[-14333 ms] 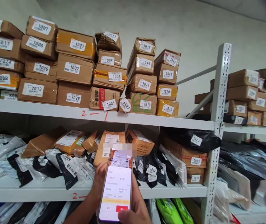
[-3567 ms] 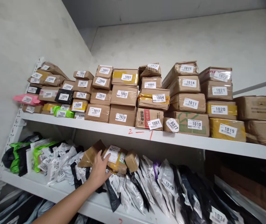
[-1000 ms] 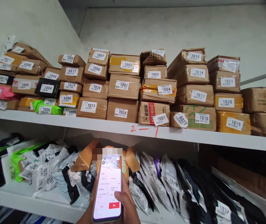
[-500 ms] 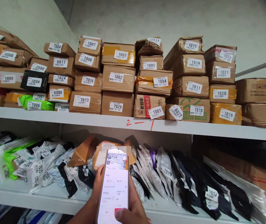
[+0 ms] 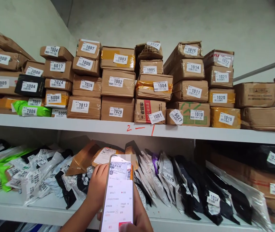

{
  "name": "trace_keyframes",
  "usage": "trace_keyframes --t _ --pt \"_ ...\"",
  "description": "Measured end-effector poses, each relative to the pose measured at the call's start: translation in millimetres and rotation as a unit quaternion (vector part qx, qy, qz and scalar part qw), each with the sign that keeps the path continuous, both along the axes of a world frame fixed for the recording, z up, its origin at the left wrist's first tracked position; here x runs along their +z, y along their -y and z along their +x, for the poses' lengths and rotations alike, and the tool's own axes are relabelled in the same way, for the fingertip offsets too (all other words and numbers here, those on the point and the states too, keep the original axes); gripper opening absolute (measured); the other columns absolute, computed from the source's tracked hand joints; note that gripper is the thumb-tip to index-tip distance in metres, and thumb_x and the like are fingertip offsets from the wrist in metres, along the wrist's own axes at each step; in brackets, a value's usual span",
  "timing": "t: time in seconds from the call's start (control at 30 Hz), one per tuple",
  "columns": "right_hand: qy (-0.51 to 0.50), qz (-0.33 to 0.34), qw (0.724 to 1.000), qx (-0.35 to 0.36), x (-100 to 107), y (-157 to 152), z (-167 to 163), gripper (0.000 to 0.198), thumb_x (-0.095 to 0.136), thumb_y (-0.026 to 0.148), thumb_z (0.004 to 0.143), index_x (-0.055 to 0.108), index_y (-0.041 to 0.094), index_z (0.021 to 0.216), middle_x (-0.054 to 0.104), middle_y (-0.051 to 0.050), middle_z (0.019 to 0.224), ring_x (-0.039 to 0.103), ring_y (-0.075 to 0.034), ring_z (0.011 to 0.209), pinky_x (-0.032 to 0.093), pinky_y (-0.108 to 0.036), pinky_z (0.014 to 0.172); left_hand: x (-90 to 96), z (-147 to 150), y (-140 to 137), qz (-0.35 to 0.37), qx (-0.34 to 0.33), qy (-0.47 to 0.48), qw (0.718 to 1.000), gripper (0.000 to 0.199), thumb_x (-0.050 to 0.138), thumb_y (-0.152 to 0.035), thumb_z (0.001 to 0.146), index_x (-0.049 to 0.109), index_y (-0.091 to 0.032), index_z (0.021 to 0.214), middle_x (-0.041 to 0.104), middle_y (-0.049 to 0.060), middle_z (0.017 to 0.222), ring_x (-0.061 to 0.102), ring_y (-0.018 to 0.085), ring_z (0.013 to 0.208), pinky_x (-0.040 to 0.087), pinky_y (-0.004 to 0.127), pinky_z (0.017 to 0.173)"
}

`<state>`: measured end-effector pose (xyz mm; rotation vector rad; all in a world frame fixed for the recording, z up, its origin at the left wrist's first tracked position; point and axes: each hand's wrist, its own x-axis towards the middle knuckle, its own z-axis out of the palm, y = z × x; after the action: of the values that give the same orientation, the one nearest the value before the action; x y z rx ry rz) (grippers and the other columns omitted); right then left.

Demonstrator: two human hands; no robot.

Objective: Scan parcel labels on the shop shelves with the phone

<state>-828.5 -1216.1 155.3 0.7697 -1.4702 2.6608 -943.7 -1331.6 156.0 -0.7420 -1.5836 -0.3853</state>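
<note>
Cartons and bags on shelves.

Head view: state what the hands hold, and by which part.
The right hand holds the phone by its lower part. The left hand is at the package; its fingertips are hidden, so its grip cannot be told.

Left hand forward, knuckles up; right hand curled, thumb inward.

Soft, even light falls on the labelled cardboard boxes and sinks into shadow beneath the upper shelf, while the phone screen glows brightly, a pixelated patch crossing its top, and the top-right corner is dark.
</note>
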Motion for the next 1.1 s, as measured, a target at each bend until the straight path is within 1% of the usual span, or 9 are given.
trace_keyframes --t 0.1,0.17,0.27,0.33,0.53,0.7,0.87,1.0,1.1 --pt "-0.010 -0.001 1.000 -0.001 -4.3 -3.6 -2.9 0.112 0.080 0.024 0.052 0.017 0.018 0.145 0.070 -0.013 0.113 0.071 -0.033 0.091 0.049 -0.043 0.082 11.1 9.4 9.8 -0.015 0.020 -0.001 1.000 0.017 0.048 -0.015 0.081 0.064 -0.019 0.084 0.062 0.006 0.080 0.054 0.022 0.077 0.046 0.036 0.072" --pt "-0.011 -0.006 1.000 -0.003 -8.2 -6.5 -5.2 0.109 0.080 0.024 0.052 0.021 0.019 0.143 0.070 -0.013 0.112 0.071 -0.032 0.087 0.049 -0.044 0.082 11.8 15.3 18.7 -0.026 0.031 -0.001 0.999 0.020 0.050 -0.010 0.078 0.065 -0.019 0.088 0.062 0.006 0.086 0.054 0.023 0.083 0.045 0.040 0.082" --pt "-0.018 -0.016 1.000 0.000 -13.3 -10.5 -6.5 0.102 0.082 0.025 0.052 0.028 0.021 0.138 0.071 -0.013 0.107 0.072 -0.032 0.083 0.048 -0.047 0.084 1.5 22.3 30.8 -0.038 0.019 -0.006 0.999 0.028 0.050 -0.007 0.077 0.067 -0.021 0.095 0.063 0.007 0.094 0.055 0.024 0.092 0.037 0.045 0.097" --pt "-0.030 -0.019 0.999 0.003 -14.9 -12.5 -5.4 0.098 0.082 0.026 0.054 0.031 0.021 0.137 0.072 -0.013 0.106 0.072 -0.032 0.083 0.048 -0.048 0.084 -10.0 25.2 35.3 -0.039 0.002 -0.013 0.999 0.029 0.049 -0.009 0.080 0.067 -0.023 0.098 0.063 0.007 0.096 0.055 0.024 0.094 0.035 0.046 0.100" --pt "-0.030 -0.008 0.999 0.013 -16.9 -16.1 -0.6 0.103 0.082 0.027 0.054 0.028 0.021 0.142 0.070 -0.014 0.112 0.071 -0.034 0.090 0.047 -0.048 0.087 -41.2 24.1 33.8 0.020 -0.033 -0.012 0.999 0.026 0.049 -0.014 0.085 0.066 -0.028 0.098 0.064 0.006 0.094 0.056 0.022 0.091 0.036 0.047 0.098" --pt "-0.034 0.001 0.999 0.003 -22.7 -19.7 0.1 0.100 0.082 0.028 0.053 0.033 0.023 0.139 0.070 -0.013 0.112 0.070 -0.034 0.093 0.048 -0.047 0.085 -41.0 29.3 44.2 0.017 -0.007 -0.039 0.999 0.035 0.053 -0.012 0.079 0.063 -0.030 0.107 0.061 0.006 0.095 0.054 0.023 0.090 0.039 0.048 0.093" --pt "-0.008 -0.008 0.999 -0.032 -21.2 -20.6 10.4 0.113 0.083 0.028 0.051 0.019 0.020 0.144 0.067 -0.016 0.119 0.068 -0.036 0.099 0.049 -0.047 0.084 -34.4 41.1 54.7 -0.014 0.022 -0.067 0.997 0.034 0.055 -0.015 0.076 0.064 -0.026 0.106 0.060 0.009 0.093 0.054 0.024 0.085 0.040 0.047 0.083" --pt "-0.003 -0.041 0.999 -0.034 -19.1 -22.6 19.5 0.120 0.082 0.024 0.052 0.008 0.017 0.146 0.067 -0.017 0.121 0.066 -0.036 0.105 0.050 -0.044 0.084 -41.5 45.7 54.0 -0.026 0.016 -0.070 0.997 0.029 0.057 -0.016 0.076 0.068 -0.027 0.101 0.062 0.008 0.091 0.056 0.023 0.081 0.040 0.043 0.080" --pt "-0.007 -0.031 0.999 -0.042 -18.1 -25.1 24.7 0.119 0.079 0.023 0.055 0.003 0.016 0.147 0.071 -0.016 0.113 0.069 -0.034 0.096 0.054 -0.039 0.069 -54.0 45.3 51.6 -0.030 0.024 -0.099 0.994 0.025 0.063 -0.017 0.076 0.070 -0.029 0.097 0.064 0.006 0.089 0.057 0.022 0.081 0.041 0.040 0.080"
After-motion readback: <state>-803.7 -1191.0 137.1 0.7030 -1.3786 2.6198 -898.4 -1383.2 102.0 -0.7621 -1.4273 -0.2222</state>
